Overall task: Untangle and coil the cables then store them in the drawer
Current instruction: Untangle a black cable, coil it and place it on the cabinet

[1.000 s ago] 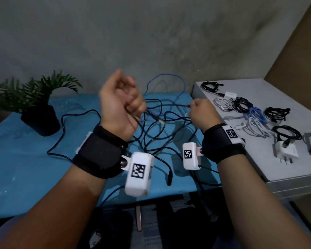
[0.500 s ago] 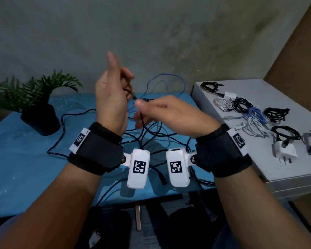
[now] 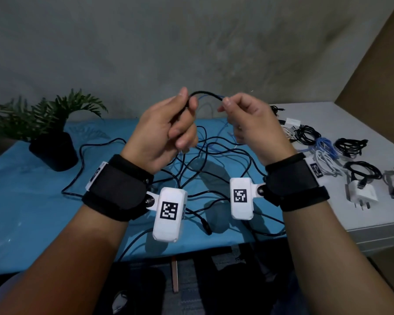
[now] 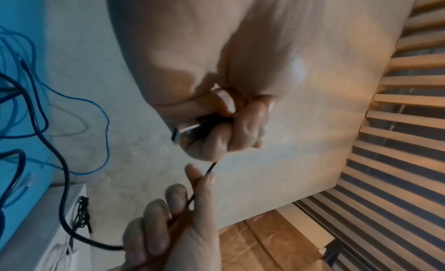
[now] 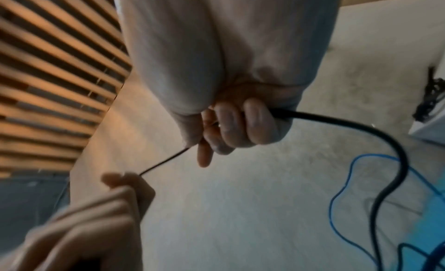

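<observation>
A black cable (image 3: 204, 93) arcs in the air between my two hands, above the blue table (image 3: 32, 201). My left hand (image 3: 187, 103) grips its end; the left wrist view shows a metal USB plug (image 4: 186, 131) sticking out of the curled fingers. My right hand (image 3: 228, 108) grips the same cable a short way along, fingers curled round it (image 5: 240, 126). From there the thick cable (image 5: 361, 130) hangs down to a tangle of black cables (image 3: 205, 164) on the table. A blue cable (image 3: 223, 130) runs through that tangle.
A potted plant (image 3: 52, 137) stands at the table's far left. To the right is a grey cabinet top (image 3: 373, 123) with several coiled cables (image 3: 350, 146) and a white charger (image 3: 362, 194). A wall stands close behind. No drawer is in view.
Both hands have risen from over the tangle. The right hand went to the left hand, then moved away to the right along the black cable, leaving a short arc between them.
</observation>
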Motion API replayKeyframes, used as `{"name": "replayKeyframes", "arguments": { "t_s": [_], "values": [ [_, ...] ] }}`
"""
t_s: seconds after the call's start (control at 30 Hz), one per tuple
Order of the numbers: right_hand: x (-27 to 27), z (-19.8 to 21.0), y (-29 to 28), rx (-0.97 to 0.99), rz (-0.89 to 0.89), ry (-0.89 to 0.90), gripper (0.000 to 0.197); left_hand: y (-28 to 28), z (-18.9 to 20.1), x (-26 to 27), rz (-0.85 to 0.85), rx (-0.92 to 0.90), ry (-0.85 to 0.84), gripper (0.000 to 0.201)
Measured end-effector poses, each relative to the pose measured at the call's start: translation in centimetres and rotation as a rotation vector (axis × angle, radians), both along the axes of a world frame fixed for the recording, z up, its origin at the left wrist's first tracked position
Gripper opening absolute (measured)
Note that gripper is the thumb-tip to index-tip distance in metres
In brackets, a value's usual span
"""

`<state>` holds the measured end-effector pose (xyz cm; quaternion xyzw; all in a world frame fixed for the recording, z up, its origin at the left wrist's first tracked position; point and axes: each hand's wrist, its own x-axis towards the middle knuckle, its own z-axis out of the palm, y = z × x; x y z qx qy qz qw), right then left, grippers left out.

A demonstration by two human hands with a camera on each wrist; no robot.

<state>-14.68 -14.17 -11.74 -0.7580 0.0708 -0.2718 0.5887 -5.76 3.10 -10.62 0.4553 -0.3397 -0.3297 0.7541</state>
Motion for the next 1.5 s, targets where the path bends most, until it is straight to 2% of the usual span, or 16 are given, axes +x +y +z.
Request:
{"name": "replayKeyframes", "arguments": {
  "t_s": [0.13, 0.23, 0.33, 0.43, 0.53, 0.7, 0.8, 0.87, 0.97, 1.07, 1.17, 1.27, 1.33, 1.5],
  "values": [
    [0.6, -0.9, 1.1, -0.212, -0.035, 0.047, 0.035, 0.0, 0.3, 0.3, -0.003, -0.131, 0.069, 0.033],
    [0.7, -1.6, 1.4, -0.485, -0.100, 0.139, 0.040, 0.3, 0.5, 0.8, 0.082, -0.232, 0.120, 0.034],
    [0.7, -2.1, 1.6, -0.695, -0.038, 0.279, 0.049, 1.0, 0.7, 2.2, 0.147, -0.389, 0.234, 0.034],
    [0.8, -2.1, 2.4, -0.729, 0.075, 0.360, 0.044, 1.9, 0.7, 3.6, 0.237, -0.480, 0.281, 0.030],
    [0.8, -1.6, 3.0, -0.773, 0.126, 0.344, 0.041, 2.3, 0.5, 4.1, 0.352, -0.359, 0.139, 0.028],
    [0.9, -0.8, 3.8, -0.982, 0.169, 0.327, 0.031, 1.7, 0.2, 2.6, 0.411, 0.088, -0.362, 0.028],
    [0.8, -0.3, 4.1, -0.938, 0.124, 0.254, 0.027, 1.4, -0.2, 1.9, 0.365, 0.337, -0.607, 0.027],
    [0.4, 0.4, 4.1, -0.832, 0.038, 0.167, 0.026, 1.4, -0.4, 1.7, 0.288, 0.464, -0.693, 0.028],
    [-0.3, 1.2, 3.4, -0.589, 0.003, 0.035, 0.037, 1.6, -0.4, 1.4, 0.102, 0.428, -0.576, 0.032],
    [-0.7, 1.7, 2.7, -0.398, 0.086, -0.048, 0.025, 1.7, -0.2, 1.2, 0.001, 0.284, -0.350, 0.040],
    [-0.7, 1.7, 2.5, -0.323, 0.133, -0.110, 0.011, 1.5, -0.3, 1.0, -0.103, 0.158, -0.177, 0.034],
    [-0.5, 1.6, 2.6, -0.277, 0.083, -0.082, 0.013, 1.2, -0.5, 0.7, -0.152, 0.075, -0.041, 0.032],
    [-0.3, 1.5, 2.9, -0.277, 0.106, -0.077, 0.007, 0.8, -0.6, 0.4, -0.141, 0.055, -0.010, 0.030],
    [0.2, 1.1, 2.9, -0.307, 0.018, -0.086, 0.021, 0.6, -0.3, 0.0, -0.097, 0.118, -0.013, 0.031]
  ]
}}
